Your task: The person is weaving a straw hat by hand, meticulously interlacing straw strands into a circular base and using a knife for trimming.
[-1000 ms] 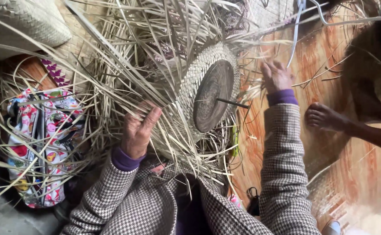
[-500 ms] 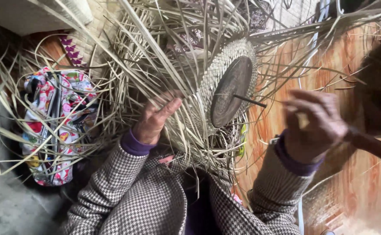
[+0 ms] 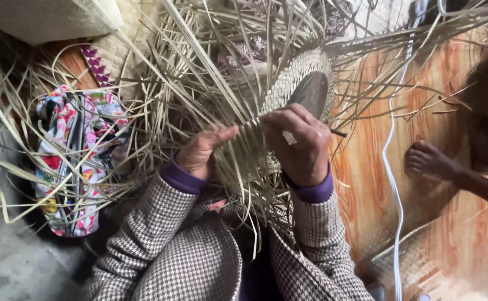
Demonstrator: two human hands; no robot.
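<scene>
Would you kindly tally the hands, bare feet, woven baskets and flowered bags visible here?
Hands: 2, left hand and right hand
Bare foot: 1
Woven basket: 1
Flowered bag: 1
Total: 5

Pale straw-coloured woven basket (image 3: 288,95) with a dark grey round base shows just above the fingers (image 3: 288,125). Sleeves (image 3: 160,245) below them are brown-and-white houndstooth with purple cuffs (image 3: 180,178). Well left lies a bag (image 3: 76,161) in bright multicoloured floral print. Right, the floor (image 3: 366,184) is orange wood-grain.
</scene>
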